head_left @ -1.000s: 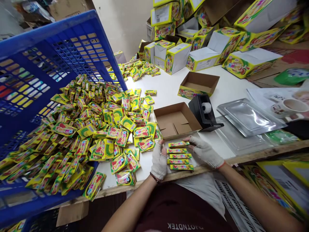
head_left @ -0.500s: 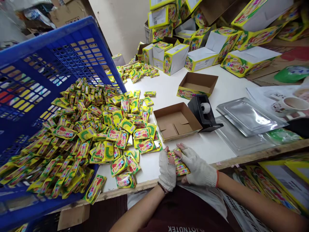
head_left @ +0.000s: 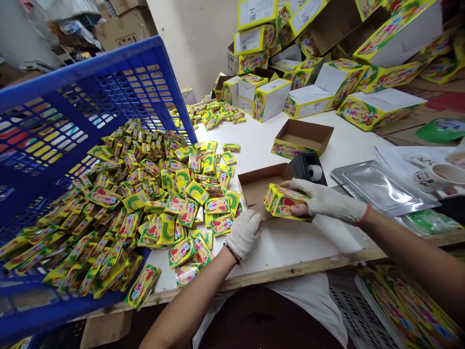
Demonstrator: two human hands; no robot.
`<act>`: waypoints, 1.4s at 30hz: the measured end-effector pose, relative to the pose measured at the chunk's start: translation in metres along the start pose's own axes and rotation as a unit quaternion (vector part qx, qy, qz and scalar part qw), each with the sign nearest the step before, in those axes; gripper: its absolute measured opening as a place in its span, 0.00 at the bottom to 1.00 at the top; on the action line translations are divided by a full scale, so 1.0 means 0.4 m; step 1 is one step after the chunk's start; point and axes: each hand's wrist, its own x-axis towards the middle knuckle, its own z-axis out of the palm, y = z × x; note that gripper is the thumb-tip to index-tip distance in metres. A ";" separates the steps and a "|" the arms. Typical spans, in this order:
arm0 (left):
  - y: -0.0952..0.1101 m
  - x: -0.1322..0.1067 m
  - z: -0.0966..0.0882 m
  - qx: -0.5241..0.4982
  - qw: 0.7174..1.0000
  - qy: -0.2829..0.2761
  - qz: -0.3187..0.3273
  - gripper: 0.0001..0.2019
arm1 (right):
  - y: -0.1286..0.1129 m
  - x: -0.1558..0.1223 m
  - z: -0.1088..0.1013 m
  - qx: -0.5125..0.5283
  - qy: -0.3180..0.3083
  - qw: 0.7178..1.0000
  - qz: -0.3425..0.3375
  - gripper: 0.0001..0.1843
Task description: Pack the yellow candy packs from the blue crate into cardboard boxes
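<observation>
My right hand [head_left: 316,199], in a white fingerless glove, grips a row of small yellow candy packets [head_left: 285,201] pressed face to face. It holds them tilted over the near side of an open shallow cardboard box [head_left: 263,182]. My left hand [head_left: 245,233], gloved the same way, is closed at the near left corner of that box and pinches its edge. The packets and hands hide part of the box's floor and front wall. Left of my left hand, loose candy packets [head_left: 189,212] are heaped on the white table [head_left: 290,247].
A tipped blue crate [head_left: 109,63] spills packets from the left. Behind the box stand a black tape dispenser [head_left: 303,167] and another shallow box [head_left: 303,138]. Clear plastic trays [head_left: 381,184] and a mug [head_left: 441,174] lie to the right. Printed cartons [head_left: 271,99] are piled at the back.
My right hand has carried the packets up and forward from the table's front edge to the box. My left hand has let go of them and moved to the box's corner.
</observation>
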 end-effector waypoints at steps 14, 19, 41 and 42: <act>0.019 -0.292 0.118 -0.166 0.965 0.197 -0.044 0.30 | 0.001 -0.034 0.237 -0.075 -0.245 0.964 0.072 0.27; 0.010 -0.272 0.060 -0.143 0.977 0.155 -0.023 0.23 | -0.005 -0.037 0.253 -0.130 -0.241 0.961 0.045 0.29; 0.130 -0.136 -0.141 0.111 0.972 0.208 0.003 0.28 | -0.212 -0.008 0.081 -0.397 -0.097 0.912 -0.026 0.12; 0.139 -0.143 -0.129 0.087 0.980 0.174 0.028 0.26 | -0.200 -0.012 0.059 -0.427 -0.119 0.896 0.024 0.12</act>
